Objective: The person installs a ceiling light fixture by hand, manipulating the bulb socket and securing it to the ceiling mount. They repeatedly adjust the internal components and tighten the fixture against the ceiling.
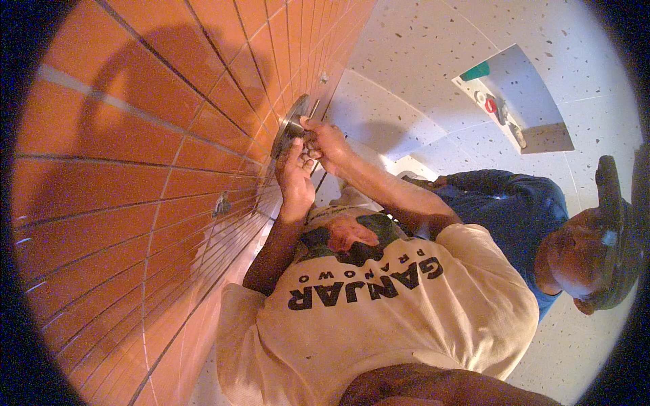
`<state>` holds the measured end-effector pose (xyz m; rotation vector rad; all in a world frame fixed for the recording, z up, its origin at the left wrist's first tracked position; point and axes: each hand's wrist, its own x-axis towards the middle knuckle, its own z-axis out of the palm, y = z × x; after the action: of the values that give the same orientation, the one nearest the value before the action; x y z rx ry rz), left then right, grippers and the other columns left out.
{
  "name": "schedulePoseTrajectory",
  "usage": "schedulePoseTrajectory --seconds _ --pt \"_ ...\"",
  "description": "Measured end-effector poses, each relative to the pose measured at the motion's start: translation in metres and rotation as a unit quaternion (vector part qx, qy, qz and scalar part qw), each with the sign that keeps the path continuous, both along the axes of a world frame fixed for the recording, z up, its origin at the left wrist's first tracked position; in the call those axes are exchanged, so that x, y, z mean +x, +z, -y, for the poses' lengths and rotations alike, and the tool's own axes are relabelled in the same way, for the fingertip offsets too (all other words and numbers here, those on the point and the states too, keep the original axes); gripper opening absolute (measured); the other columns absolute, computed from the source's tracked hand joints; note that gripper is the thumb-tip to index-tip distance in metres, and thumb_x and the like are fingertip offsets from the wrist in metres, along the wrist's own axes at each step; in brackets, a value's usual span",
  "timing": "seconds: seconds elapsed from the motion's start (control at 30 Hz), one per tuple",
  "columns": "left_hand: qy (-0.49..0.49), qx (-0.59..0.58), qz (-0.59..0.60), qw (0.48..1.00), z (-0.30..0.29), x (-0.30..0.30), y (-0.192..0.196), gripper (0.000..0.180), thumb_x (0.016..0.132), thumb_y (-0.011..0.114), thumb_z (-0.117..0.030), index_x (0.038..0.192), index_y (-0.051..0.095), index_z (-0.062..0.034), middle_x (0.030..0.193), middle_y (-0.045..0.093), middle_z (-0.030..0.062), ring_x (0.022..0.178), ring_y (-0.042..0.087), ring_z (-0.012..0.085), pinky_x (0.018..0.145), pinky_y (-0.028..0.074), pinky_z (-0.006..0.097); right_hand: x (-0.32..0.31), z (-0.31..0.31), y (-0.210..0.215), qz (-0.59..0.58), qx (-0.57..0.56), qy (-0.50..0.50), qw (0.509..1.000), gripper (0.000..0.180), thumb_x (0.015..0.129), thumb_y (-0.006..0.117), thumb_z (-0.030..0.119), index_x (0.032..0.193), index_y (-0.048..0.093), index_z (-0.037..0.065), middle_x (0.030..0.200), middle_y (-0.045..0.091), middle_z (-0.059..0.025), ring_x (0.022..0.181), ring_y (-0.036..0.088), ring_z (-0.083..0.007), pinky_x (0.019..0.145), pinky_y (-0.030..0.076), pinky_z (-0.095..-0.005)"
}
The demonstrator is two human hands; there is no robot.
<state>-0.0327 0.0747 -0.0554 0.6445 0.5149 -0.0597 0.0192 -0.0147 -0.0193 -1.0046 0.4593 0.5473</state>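
On the orange tiled wall [128, 223] sits a round, shiny metal wall plate [281, 135] with a short cylindrical metal fitting [292, 127] standing out from its middle. My left hand [295, 177] reaches up from below, its fingers closed against the lower side of the fitting. From the right, my right hand [329, 145] pinches the fitting's outer end between thumb and fingers. A thin metal rod or lever [315, 107] shows just beyond the right fingertips. Both hands partly hide the fitting's front, so its details cannot be made out.
Another person in a dark blue top [504, 203] and cap is close at my right. Behind them, a speckled light wall [406, 47] has a recess [542, 101] with small white and red items. A small metal wall outlet [221, 204] sits below the plate.
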Motion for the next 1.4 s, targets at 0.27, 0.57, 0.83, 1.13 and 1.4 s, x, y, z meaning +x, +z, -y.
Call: schedulePoseTrajectory --seconds 0.27,0.57,0.83,1.13,1.4 --pt "-0.031 0.044 0.057 0.997 0.004 0.005 0.014 0.023 0.091 0.061 -0.024 0.102 0.061 -0.0044 0.095 0.064 0.0046 0.081 0.060 0.0162 0.070 0.049 0.028 0.009 0.014 -0.020 0.043 0.014 0.086 0.995 0.026 0.091 0.059 0.030 0.078 0.058 0.008 0.066 0.053 -0.0014 0.047 0.039 -0.0077 0.038 0.026 -0.0232" --pt "0.013 0.093 -0.025 0.995 0.014 0.014 0.018 0.030 0.089 0.064 -0.031 0.102 0.061 -0.0041 0.097 0.061 0.0060 0.087 0.058 0.0206 0.085 0.045 0.036 0.009 0.053 -0.035 0.247 -0.300 0.135 0.911 0.019 0.093 0.053 0.024 0.092 0.064 0.008 0.088 0.063 -0.0055 0.064 0.054 -0.0119 0.052 0.045 -0.0256" --pt "0.072 0.111 -0.105 0.986 0.020 0.010 0.033 0.035 0.090 0.062 -0.033 0.106 0.059 -0.0027 0.098 0.061 0.0059 0.088 0.057 0.0210 0.085 0.045 0.036 0.003 0.107 -0.082 0.665 -0.447 0.297 0.520 0.029 0.081 0.061 0.021 0.107 0.061 0.008 0.100 0.065 -0.0062 0.081 0.061 -0.0179 0.064 0.051 -0.0293" --pt "-0.053 0.294 -0.100 0.949 -0.034 -0.046 0.034 0.036 0.092 0.060 -0.033 0.104 0.058 0.0010 0.097 0.061 0.0063 0.091 0.057 0.0214 0.086 0.047 0.034 -0.022 0.079 -0.102 0.656 -0.311 0.325 0.607 0.045 0.070 0.070 0.024 0.112 0.061 0.010 0.110 0.065 -0.0092 0.093 0.066 -0.0259 0.075 0.056 -0.0346" --pt "-0.075 0.895 0.047 0.437 -0.025 -0.082 -0.015 0.030 0.088 0.062 -0.016 0.110 0.056 0.0035 0.106 0.062 0.0117 0.101 0.059 0.0271 0.086 0.049 0.035 -0.015 0.086 -0.110 0.673 -0.291 0.387 0.559 0.031 0.082 0.066 0.015 0.111 0.060 0.007 0.107 0.064 -0.0117 0.090 0.066 -0.0257 0.082 0.055 -0.0377"
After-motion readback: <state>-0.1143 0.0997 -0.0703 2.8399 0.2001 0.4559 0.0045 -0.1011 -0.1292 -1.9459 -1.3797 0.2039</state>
